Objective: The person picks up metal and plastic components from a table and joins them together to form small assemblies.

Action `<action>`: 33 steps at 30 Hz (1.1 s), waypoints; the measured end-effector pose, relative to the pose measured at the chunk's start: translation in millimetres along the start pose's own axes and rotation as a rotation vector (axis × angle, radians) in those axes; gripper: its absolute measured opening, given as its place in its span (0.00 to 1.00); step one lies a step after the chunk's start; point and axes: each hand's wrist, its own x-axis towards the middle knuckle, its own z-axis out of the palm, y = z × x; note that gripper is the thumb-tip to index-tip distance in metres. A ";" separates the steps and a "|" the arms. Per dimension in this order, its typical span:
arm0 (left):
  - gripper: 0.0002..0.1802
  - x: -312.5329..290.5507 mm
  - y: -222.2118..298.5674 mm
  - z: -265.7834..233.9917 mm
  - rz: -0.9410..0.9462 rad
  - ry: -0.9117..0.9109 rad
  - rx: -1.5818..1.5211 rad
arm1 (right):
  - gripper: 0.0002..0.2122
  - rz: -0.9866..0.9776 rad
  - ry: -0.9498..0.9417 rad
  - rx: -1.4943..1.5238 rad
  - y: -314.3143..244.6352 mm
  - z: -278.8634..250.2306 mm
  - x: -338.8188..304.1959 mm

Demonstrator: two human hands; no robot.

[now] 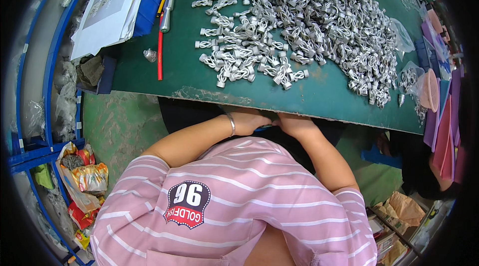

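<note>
Hands at the bench edge
Left hand (248,121) and right hand (294,124) meet below the green bench (174,74); their grip cannot be told.

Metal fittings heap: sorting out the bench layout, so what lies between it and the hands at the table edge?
Only bare green table mat in the head view, no objects.

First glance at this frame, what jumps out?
The big heap of silvery metal fittings covering the far side of the green table. Next, the pink striped shirt filling the bottom. The left hand and right hand meet at the table's near edge, fingers tucked out of sight.
</note>
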 end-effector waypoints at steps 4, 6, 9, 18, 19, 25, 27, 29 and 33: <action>0.20 -4.3 6.8 -12.0 -0.192 0.021 -0.040 | 0.15 0.128 -0.201 -0.069 13.3 10.0 -27.1; 0.16 -11.5 -8.4 -2.8 -0.286 0.205 0.109 | 0.17 0.166 -0.263 -0.144 12.6 9.2 -35.9; 0.16 -13.1 -23.3 -0.4 -0.402 0.197 0.048 | 0.17 0.156 -0.279 -0.108 5.0 5.8 -32.7; 0.18 -24.9 -22.7 -7.5 -0.316 -0.155 0.147 | 0.06 0.102 -0.228 -0.101 -15.3 -16.2 -37.3; 0.18 -25.1 -20.2 -7.5 -0.312 -0.205 0.126 | 0.06 0.094 -0.216 -0.131 -16.7 -16.6 -40.6; 0.15 -16.6 -20.6 -6.3 -0.274 -0.165 0.170 | 0.08 -0.090 0.083 0.228 -50.2 -72.6 -34.1; 0.16 -18.0 -14.3 -18.6 -0.228 -0.051 0.176 | 0.08 -0.184 0.306 0.338 -56.0 -101.0 -26.5; 0.16 -19.9 -9.9 -29.3 -0.131 0.196 0.106 | 0.10 -0.201 0.619 0.264 -48.4 -117.1 -14.0; 0.15 -27.3 11.0 -46.1 -0.210 0.204 0.016 | 0.12 0.026 0.652 0.011 -24.3 -123.0 8.9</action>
